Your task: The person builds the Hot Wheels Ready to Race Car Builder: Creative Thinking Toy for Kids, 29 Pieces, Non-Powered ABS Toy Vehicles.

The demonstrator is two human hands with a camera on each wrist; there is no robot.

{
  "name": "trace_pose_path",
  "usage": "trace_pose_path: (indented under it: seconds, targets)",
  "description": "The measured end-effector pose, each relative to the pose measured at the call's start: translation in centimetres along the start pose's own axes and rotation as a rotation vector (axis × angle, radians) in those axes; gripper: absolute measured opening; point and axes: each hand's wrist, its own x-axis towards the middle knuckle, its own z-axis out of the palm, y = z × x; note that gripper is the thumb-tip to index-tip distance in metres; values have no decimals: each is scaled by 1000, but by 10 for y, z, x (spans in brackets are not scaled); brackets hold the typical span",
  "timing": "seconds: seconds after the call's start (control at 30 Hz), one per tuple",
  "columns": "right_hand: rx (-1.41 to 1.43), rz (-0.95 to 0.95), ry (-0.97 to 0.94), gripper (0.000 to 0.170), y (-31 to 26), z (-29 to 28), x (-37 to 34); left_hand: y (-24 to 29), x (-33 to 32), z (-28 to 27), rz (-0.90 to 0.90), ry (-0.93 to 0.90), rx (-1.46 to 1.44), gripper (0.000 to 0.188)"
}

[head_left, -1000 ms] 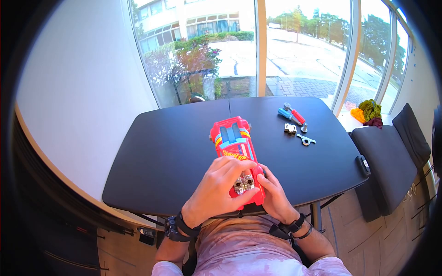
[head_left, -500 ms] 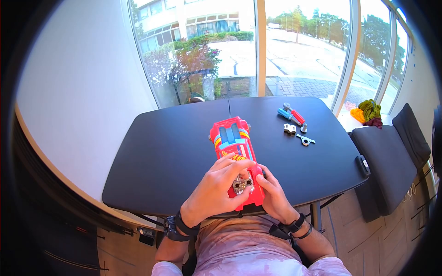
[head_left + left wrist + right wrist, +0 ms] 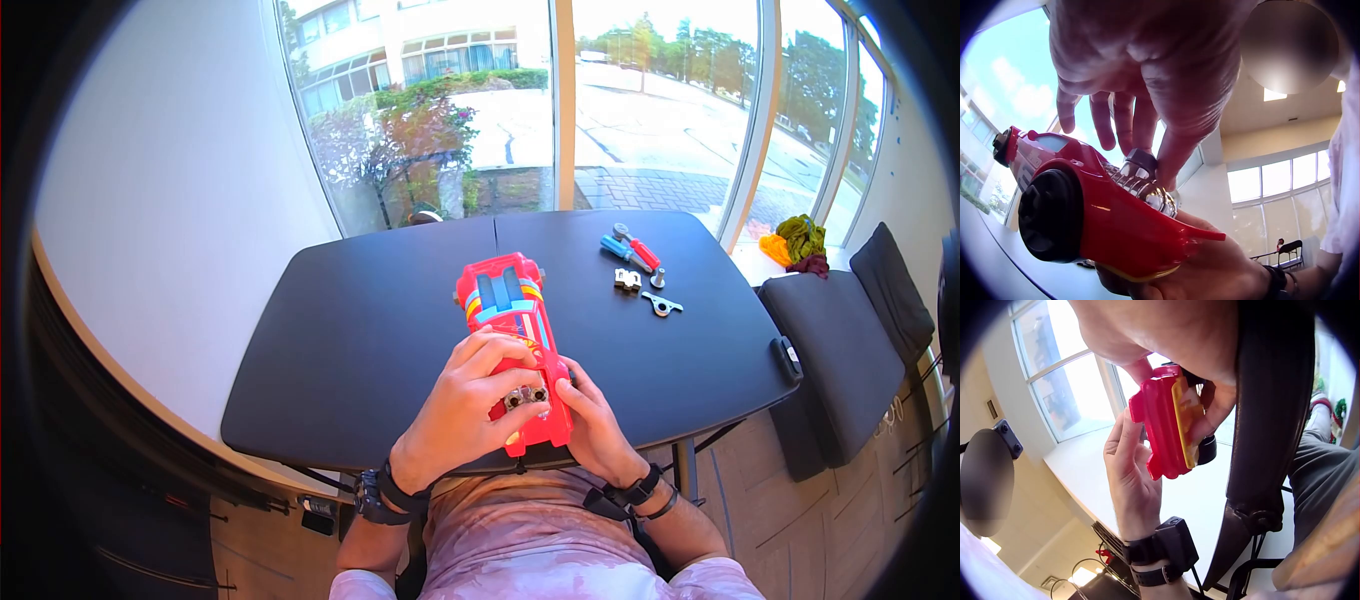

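A red toy car (image 3: 505,290) with yellow stripes and a blue windscreen is held at the table's near edge. My right hand (image 3: 600,420) grips its rear end from the right and below, the thumb along the side. Over the rear, my left hand (image 3: 462,395) pinches a small grey piece (image 3: 1140,162) between thumb and forefinger. This piece sits on the chrome toy engine (image 3: 1147,190); the other left fingers spread over the body. In the right wrist view, the red rear bumper (image 3: 1163,428) and a yellow underside strip (image 3: 1182,422) show between the hands.
On the dark table (image 3: 350,340), toward the back right, lie a blue-handled tool (image 3: 622,250), a red-handled tool (image 3: 640,250), a grey bolt (image 3: 657,278), a silvery block (image 3: 627,279) and a light grey bracket (image 3: 662,304). A dark chair (image 3: 830,350) stands at the right.
The left forefinger and thumb have closed in over the chrome engine, covering more of it. The right hand keeps its hold and the car stays almost in place.
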Motion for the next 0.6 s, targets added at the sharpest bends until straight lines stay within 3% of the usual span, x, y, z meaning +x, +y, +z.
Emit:
trace_pose_path:
  seconds: [0.3,0.4,0.5,0.6]
  targets:
    - [10,-2,-1,57,1,-2,-1,-6,-2,3,41,-42,-2,34]
    - [14,6,-2,57,-2,-1,-1,8,1,1,-68,56,-3,56]
    - [23,3,12,58,0,1,-2,-3,-4,9,-141,286,-17,84]
    - [22,0,21,58,1,0,-1,-18,-19,24,-408,388,-349,86]
